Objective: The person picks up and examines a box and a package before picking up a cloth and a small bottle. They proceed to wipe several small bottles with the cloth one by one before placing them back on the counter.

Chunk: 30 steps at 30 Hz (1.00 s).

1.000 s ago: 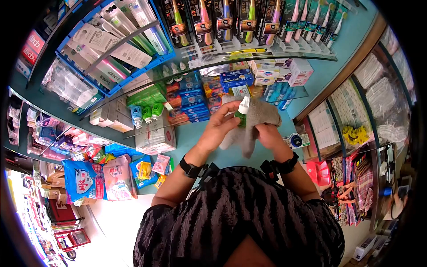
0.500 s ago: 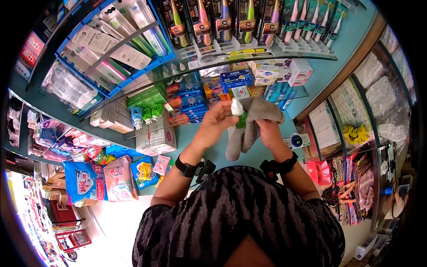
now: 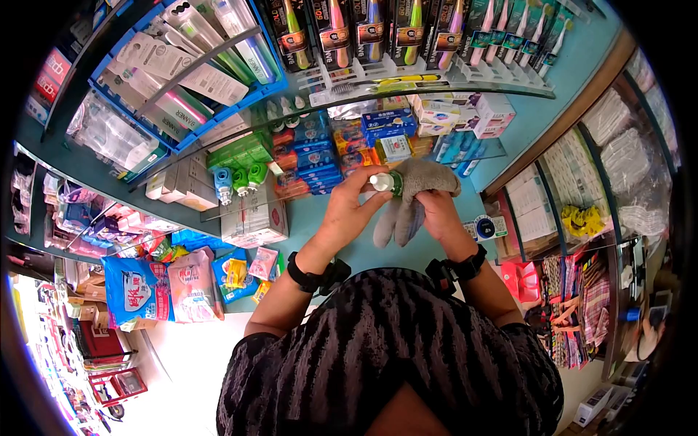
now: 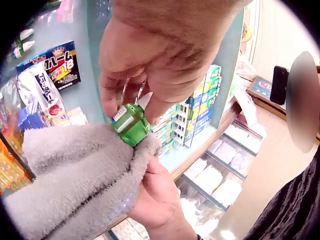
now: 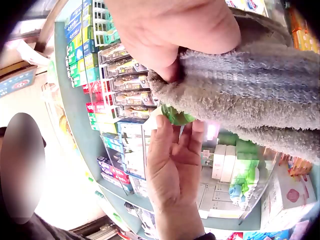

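Note:
A small green bottle [image 4: 132,124] with a white cap [image 3: 381,182] is pinched by the left hand [image 3: 347,212] between thumb and fingers. The right hand [image 3: 439,216] grips a grey fluffy cloth [image 3: 429,178], whose folded edge touches the bottle. In the left wrist view the left hand [image 4: 155,60] holds the bottle from above, and the right hand [image 4: 159,196] is below, partly hidden by the cloth [image 4: 75,175]. The right wrist view shows the cloth [image 5: 250,95] covering part of the bottle [image 5: 176,116].
Glass shelves hold boxed toothbrushes [image 3: 337,36], a blue tray [image 3: 275,86] of packets and several small boxes [image 3: 389,123]. Three small bottles [image 3: 240,182] stand left of the hands. Detergent bags [image 3: 138,289] lie at the left, and wrapped goods [image 3: 624,156] fill the right shelves.
The bottle has tilted so its cap faces the head camera more, and it moved slightly left from its first place. The cloth's hanging ends have shifted, and it rests against the bottle.

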{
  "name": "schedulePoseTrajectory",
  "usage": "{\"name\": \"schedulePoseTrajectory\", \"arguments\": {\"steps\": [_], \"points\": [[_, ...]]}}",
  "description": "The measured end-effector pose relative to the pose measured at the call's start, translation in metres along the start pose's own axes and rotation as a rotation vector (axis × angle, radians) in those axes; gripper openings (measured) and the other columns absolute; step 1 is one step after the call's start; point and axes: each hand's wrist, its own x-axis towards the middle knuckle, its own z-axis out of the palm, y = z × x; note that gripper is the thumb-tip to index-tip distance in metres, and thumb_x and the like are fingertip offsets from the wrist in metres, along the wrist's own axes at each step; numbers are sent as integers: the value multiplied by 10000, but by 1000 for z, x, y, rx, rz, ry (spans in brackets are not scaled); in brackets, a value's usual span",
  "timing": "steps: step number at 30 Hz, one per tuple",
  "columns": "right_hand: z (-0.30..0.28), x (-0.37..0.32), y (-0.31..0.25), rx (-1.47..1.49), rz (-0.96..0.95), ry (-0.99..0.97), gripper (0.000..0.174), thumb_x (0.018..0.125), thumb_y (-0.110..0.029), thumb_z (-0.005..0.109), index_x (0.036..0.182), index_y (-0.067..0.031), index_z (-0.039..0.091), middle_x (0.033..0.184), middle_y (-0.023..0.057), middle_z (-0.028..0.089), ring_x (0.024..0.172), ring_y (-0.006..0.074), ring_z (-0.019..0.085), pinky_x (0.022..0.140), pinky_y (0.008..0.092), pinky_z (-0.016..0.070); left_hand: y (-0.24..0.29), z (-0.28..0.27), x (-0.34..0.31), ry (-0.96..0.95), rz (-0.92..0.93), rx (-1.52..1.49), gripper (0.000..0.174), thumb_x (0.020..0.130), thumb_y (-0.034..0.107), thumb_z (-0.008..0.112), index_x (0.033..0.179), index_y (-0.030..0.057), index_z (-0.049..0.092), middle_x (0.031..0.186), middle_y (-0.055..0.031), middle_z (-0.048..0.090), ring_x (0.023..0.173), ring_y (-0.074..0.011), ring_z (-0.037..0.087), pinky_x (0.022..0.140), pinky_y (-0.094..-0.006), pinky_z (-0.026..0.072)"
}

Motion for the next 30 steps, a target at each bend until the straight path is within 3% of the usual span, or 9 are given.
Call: {"name": "schedulePoseTrajectory", "arguments": {"steps": [3, 7, 9, 15, 17, 18, 21, 25, 30], "points": [[3, -2, -4, -31, -14, 77, 285, 852, -86, 532, 1130, -20, 536, 1082, 67, 554, 974, 170, 536, 869, 318, 422, -15, 2, -3, 123, -30, -113, 334, 796, 40, 657, 1107, 34, 535, 948, -100, 614, 837, -130, 612, 749, -255, 489], [-24, 1, 3, 168, 55, -21, 243, 851, -62, 530, 1087, -9, 561, 1079, 81, 563, 979, 175, 539, 864, 319, 427, -52, -21, -16, 152, -172, -111, 316, 804, 61, 643, 1098, 50, 526, 852, -50, 619, 761, -102, 580, 688, -243, 472], [-39, -5, 4, -124, -101, -29, 225, 850, -33, 520, 1066, 6, 570, 1082, 92, 566, 982, 178, 542, 850, 318, 438, -65, -39, -30, 81, -265, -184, 283, 841, 45, 606, 1108, 35, 513, 945, -16, 586, 872, -95, 549, 783, -243, 448], [-75, -15, 15, -109, -110, 117, 219, 872, 3, 472, 1066, 33, 569, 1081, 91, 571, 978, 171, 550, 842, 303, 454, -198, -46, -96, 205, -325, 247, 297, 741, 94, 677, 1017, 88, 567, 908, -89, 605, 831, -203, 612, 711, -308, 493], [-92, -18, 18, -7, 1, 176, 219, 888, -27, 469, 1073, 40, 564, 1081, 85, 570, 981, 169, 549, 848, 309, 455, -212, -38, -108, 147, -449, 281, 276, 723, 93, 654, 988, 92, 577, 957, -141, 587, 865, -310, 607, 744, -378, 490], [-101, -23, 19, -470, -143, 84, 236, 910, -72, 459, 1096, 45, 546, 1078, 81, 564, 981, 162, 545, 854, 318, 453, -233, -32, -117, 111, -440, 336, 276, 724, 94, 646, 991, 91, 576, 971, -150, 584, 875, -324, 602, 756, -394, 487], [-102, -27, 9, 155, 58, 225, 251, 916, -100, 461, 1112, 38, 537, 1085, 76, 558, 984, 170, 543, 865, 325, 446, -278, -14, -137, -33, -458, 494, 245, 742, 105, 598, 986, 93, 576, 987, -169, 577, 893, -359, 582, 782, -435, 475], [-113, -39, -3, 94, 41, 257, 277, 914, -113, 466, 1152, 20, 513, 1127, 78, 539, 1019, 187, 529, 882, 341, 436, -306, 7, -145, -160, -503, 656, 207, 788, 141, 526, 980, 80, 576, 998, -164, 576, 897, -393, 553, 776, -449, 464], [-147, -46, -6, 145, 49, 298, 342, 906, -126, 475, 1219, 11, 457, 1194, 94, 517, 1087, 226, 503, 942, 386, 398, -324, 24, -151, -316, -496, 980, 233, 767, 77, 502, 983, 115, 579, 976, -126, 591, 964, -298, 572, 813, -437, 408]]}}
